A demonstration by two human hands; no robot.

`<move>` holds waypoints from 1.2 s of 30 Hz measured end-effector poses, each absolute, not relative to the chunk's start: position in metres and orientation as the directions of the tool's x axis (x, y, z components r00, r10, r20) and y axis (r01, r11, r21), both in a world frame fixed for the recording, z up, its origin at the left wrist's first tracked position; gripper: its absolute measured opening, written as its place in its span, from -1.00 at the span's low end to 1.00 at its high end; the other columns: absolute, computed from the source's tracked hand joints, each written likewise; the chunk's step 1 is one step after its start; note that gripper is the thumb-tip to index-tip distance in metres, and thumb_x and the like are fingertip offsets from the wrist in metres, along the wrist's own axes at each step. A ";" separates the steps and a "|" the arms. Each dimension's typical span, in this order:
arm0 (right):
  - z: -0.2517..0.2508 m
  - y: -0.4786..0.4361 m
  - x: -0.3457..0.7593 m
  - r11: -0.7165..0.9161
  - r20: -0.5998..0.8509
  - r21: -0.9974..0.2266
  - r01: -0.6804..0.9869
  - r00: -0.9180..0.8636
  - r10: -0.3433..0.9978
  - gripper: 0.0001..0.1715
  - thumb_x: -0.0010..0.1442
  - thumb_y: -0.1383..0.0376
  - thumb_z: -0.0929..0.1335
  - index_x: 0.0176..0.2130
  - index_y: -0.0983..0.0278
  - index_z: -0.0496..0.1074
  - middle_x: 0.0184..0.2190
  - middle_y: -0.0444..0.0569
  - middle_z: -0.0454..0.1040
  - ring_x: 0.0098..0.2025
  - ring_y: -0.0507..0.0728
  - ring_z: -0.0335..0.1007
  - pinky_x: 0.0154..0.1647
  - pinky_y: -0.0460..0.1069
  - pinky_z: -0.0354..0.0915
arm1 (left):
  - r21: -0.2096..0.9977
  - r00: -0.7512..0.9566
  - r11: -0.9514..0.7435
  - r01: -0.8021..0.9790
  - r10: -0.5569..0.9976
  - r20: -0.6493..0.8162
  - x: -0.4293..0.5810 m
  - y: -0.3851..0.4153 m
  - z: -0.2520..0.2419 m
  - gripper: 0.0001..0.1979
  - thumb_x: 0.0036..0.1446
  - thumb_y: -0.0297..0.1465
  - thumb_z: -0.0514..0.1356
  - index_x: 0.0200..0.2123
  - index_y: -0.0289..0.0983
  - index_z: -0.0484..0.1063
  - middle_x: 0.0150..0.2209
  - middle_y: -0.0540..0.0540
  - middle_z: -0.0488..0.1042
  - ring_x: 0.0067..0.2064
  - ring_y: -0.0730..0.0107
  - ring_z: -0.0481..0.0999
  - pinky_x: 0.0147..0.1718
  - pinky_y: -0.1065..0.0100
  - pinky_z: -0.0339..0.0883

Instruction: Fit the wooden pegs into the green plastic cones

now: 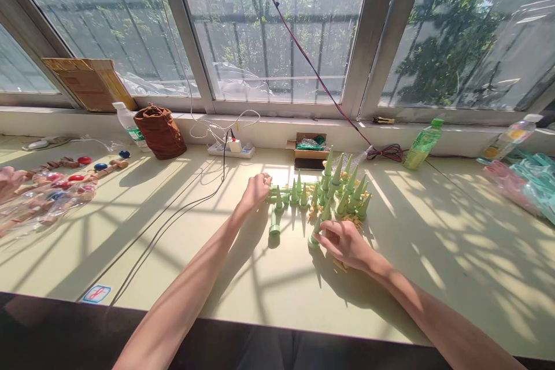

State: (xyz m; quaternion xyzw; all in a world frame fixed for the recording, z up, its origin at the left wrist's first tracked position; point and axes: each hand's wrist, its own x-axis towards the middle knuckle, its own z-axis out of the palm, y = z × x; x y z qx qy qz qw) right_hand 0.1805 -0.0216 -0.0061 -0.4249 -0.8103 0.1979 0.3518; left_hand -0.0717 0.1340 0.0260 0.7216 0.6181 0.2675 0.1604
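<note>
My right hand (344, 243) is closed with thumb and fingertips on a green cone-shaped piece (315, 236) with a round base, standing at the near side of a cluster. My left hand (257, 189) has its fingers pinched together at the left end of a row of green pieces (284, 189); what lies between them is hidden. Behind my right hand several green cones (336, 176) stand upright, with small yellow pieces (353, 221) scattered among their bases. One green cylinder-like piece (274, 225) lies apart in front of the row.
An open cardboard box (311, 153) with green packets stands behind the cones. A power strip (231, 151) and dark cables (186, 203) run to the left. A brown pouch (160, 132) and a green bottle (425, 143) stand near the window. Another person's hand (9, 182) is beside beaded strings (65, 185).
</note>
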 end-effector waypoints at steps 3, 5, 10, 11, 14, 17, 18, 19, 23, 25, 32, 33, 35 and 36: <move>-0.005 -0.022 0.180 0.557 0.395 -0.625 0.547 -0.394 0.830 -0.75 0.30 0.24 0.28 -0.39 0.30 0.37 -0.67 -0.22 0.15 -0.62 -0.03 -0.05 -0.58 -0.08 0.01 | 0.550 0.052 -0.228 0.803 0.947 0.317 -0.073 0.122 0.042 -0.72 0.31 -0.37 0.01 -0.25 -0.36 0.50 -0.32 -0.17 0.57 -0.40 0.32 0.53 -0.42 0.41 0.33; -0.005 -0.023 0.180 0.560 0.398 -0.621 0.548 -0.395 0.828 -0.73 0.31 0.24 0.28 -0.40 0.29 0.37 -0.67 -0.22 0.14 -0.61 -0.03 -0.06 -0.58 -0.07 0.00 | 0.544 0.005 -0.256 0.799 0.908 0.420 -0.069 0.105 0.053 -0.65 0.37 -0.31 -0.07 -0.23 -0.34 0.47 -0.30 -0.17 0.55 -0.35 0.31 0.53 -0.36 0.40 0.32; -0.005 -0.022 0.180 0.562 0.407 -0.602 0.568 -0.388 0.827 -0.73 0.31 0.24 0.28 -0.42 0.28 0.35 -0.66 -0.22 0.14 -0.61 -0.03 -0.02 -0.55 -0.07 0.03 | 0.401 0.108 -0.594 0.698 0.640 0.761 -0.038 0.043 0.063 -0.61 0.39 -0.22 -0.06 -0.39 -0.27 0.39 -0.53 -0.04 0.37 -0.51 0.45 0.33 -0.45 0.41 0.21; -0.006 -0.022 0.180 0.562 0.412 -0.594 0.575 -0.382 0.827 -0.73 0.30 0.24 0.28 -0.42 0.28 0.34 -0.65 -0.22 0.14 -0.60 -0.03 -0.02 -0.55 -0.08 0.04 | 0.349 0.205 -0.689 0.635 0.586 0.784 -0.030 0.032 0.060 -0.63 0.38 -0.25 -0.04 -0.42 -0.27 0.38 -0.54 -0.03 0.35 -0.54 0.47 0.29 -0.49 0.42 0.17; -0.008 -0.019 0.181 0.576 0.444 -0.574 0.581 -0.370 0.816 -0.75 0.28 0.27 0.28 -0.43 0.28 0.31 -0.64 -0.23 0.12 -0.60 -0.03 -0.02 -0.54 -0.08 0.04 | 0.304 0.417 -0.826 0.475 0.515 0.749 -0.009 0.009 0.040 -0.75 0.36 -0.35 0.00 -0.33 -0.26 0.40 -0.45 -0.04 0.41 -0.53 0.50 0.29 -0.54 0.43 0.15; -0.012 -0.017 0.184 0.599 0.480 -0.576 0.556 -0.363 0.799 -0.80 0.26 0.32 0.27 -0.43 0.27 0.27 -0.63 -0.23 0.14 -0.60 -0.03 -0.03 -0.56 -0.09 0.02 | 0.403 0.441 -0.795 0.454 0.593 0.674 0.004 0.000 0.018 -0.84 0.34 -0.37 0.05 -0.13 -0.28 0.38 -0.29 -0.09 0.44 -0.49 0.49 0.34 -0.49 0.42 0.24; -0.014 -0.016 0.184 0.604 0.488 -0.576 0.551 -0.361 0.795 -0.80 0.25 0.33 0.26 -0.44 0.26 0.25 -0.63 -0.23 0.14 -0.60 -0.03 -0.02 -0.57 -0.09 0.02 | 0.441 0.437 -0.766 0.468 0.634 0.638 0.006 -0.001 0.013 -0.84 0.33 -0.36 0.08 -0.09 -0.28 0.36 -0.28 -0.09 0.43 -0.47 0.48 0.35 -0.45 0.40 0.27; -0.015 -0.016 0.185 0.609 0.495 -0.572 0.550 -0.360 0.791 -0.78 0.23 0.34 0.26 -0.46 0.26 0.22 -0.63 -0.23 0.14 -0.59 -0.03 -0.03 -0.57 -0.10 0.02 | 0.470 0.441 -0.745 0.473 0.662 0.606 0.007 -0.001 0.009 -0.84 0.32 -0.37 0.09 -0.09 -0.28 0.35 -0.26 -0.10 0.43 -0.46 0.47 0.36 -0.43 0.39 0.29; -0.019 -0.014 0.185 0.632 0.500 -0.561 0.534 -0.390 0.773 -0.76 0.24 0.37 0.26 -0.48 0.26 0.21 -0.62 -0.23 0.11 -0.59 -0.04 -0.04 -0.58 -0.11 0.01 | 0.504 0.543 -0.751 0.427 0.658 0.521 0.006 0.001 0.003 -0.91 0.31 -0.43 0.06 -0.26 -0.27 0.33 -0.33 -0.07 0.38 -0.48 0.47 0.31 -0.49 0.41 0.21; -0.018 -0.014 0.185 0.637 0.491 -0.577 0.511 -0.406 0.771 -0.79 0.26 0.35 0.25 -0.43 0.28 0.28 -0.62 -0.23 0.11 -0.59 -0.04 -0.03 -0.58 -0.11 0.01 | 0.515 0.539 -0.754 0.408 0.654 0.530 0.006 0.002 0.002 -0.86 0.31 -0.47 0.02 -0.32 -0.27 0.30 -0.38 -0.06 0.35 -0.46 0.45 0.31 -0.49 0.41 0.18; 0.002 -0.015 0.199 0.603 0.425 -0.586 0.541 -0.429 0.797 -0.72 0.32 0.23 0.28 -0.39 0.31 0.41 -0.63 -0.21 0.11 -0.56 -0.02 -0.03 -0.53 -0.08 0.05 | 0.573 0.490 -0.719 0.394 0.692 0.531 0.008 0.005 0.001 -0.81 0.31 -0.44 0.02 -0.40 -0.26 0.23 -0.42 -0.03 0.31 -0.47 0.46 0.29 -0.47 0.40 0.18; 0.005 -0.014 0.202 0.596 0.404 -0.590 0.544 -0.440 0.802 -0.70 0.30 0.23 0.29 -0.43 0.31 0.40 -0.63 -0.21 0.11 -0.56 -0.02 -0.04 -0.54 -0.08 0.04 | 0.584 0.489 -0.710 0.392 0.699 0.522 0.008 0.004 0.000 -0.81 0.31 -0.43 0.02 -0.40 -0.26 0.23 -0.41 -0.03 0.31 -0.47 0.46 0.28 -0.47 0.40 0.18; 0.008 -0.013 0.209 0.561 0.313 -0.607 0.563 -0.479 0.820 -0.69 0.28 0.23 0.31 -0.47 0.30 0.39 -0.66 -0.24 0.08 -0.58 -0.03 -0.06 -0.56 -0.09 0.00 | 0.611 0.500 -0.690 0.388 0.714 0.490 0.009 0.003 0.000 -0.82 0.31 -0.42 0.03 -0.39 -0.27 0.24 -0.40 -0.03 0.31 -0.47 0.47 0.28 -0.48 0.40 0.17; 0.010 -0.012 0.211 0.543 0.266 -0.605 0.582 -0.495 0.827 -0.70 0.27 0.22 0.32 -0.46 0.31 0.40 -0.68 -0.25 0.07 -0.59 -0.04 -0.07 -0.57 -0.09 -0.02 | 0.625 0.507 -0.678 0.388 0.723 0.469 0.009 0.003 0.000 -0.82 0.31 -0.42 0.03 -0.39 -0.27 0.24 -0.39 -0.03 0.30 -0.47 0.47 0.28 -0.49 0.40 0.17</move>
